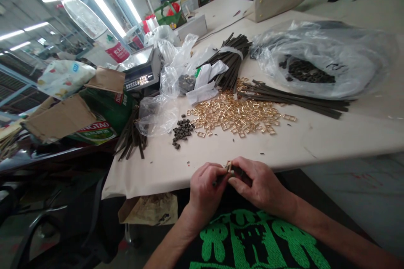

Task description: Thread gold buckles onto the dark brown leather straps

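Note:
My left hand (206,187) and my right hand (259,182) meet just below the table's front edge, both closed. Together they pinch a dark strap (221,178) with a small gold buckle (228,165) at its upper end. A heap of gold buckles (233,113) lies on the pale table (315,138) straight ahead. To the heap's left sits a little pile of dark loops (181,131). Loose dark straps (293,99) lie to the right of the heap, and a tied bundle of straps (230,60) lies behind it.
A large clear plastic bag (322,62) holding dark parts fills the right rear. A digital scale (142,73), crumpled clear bags (164,105) and white paper stand at left rear. Cardboard boxes (82,119) and more straps (131,138) sit off the table's left edge.

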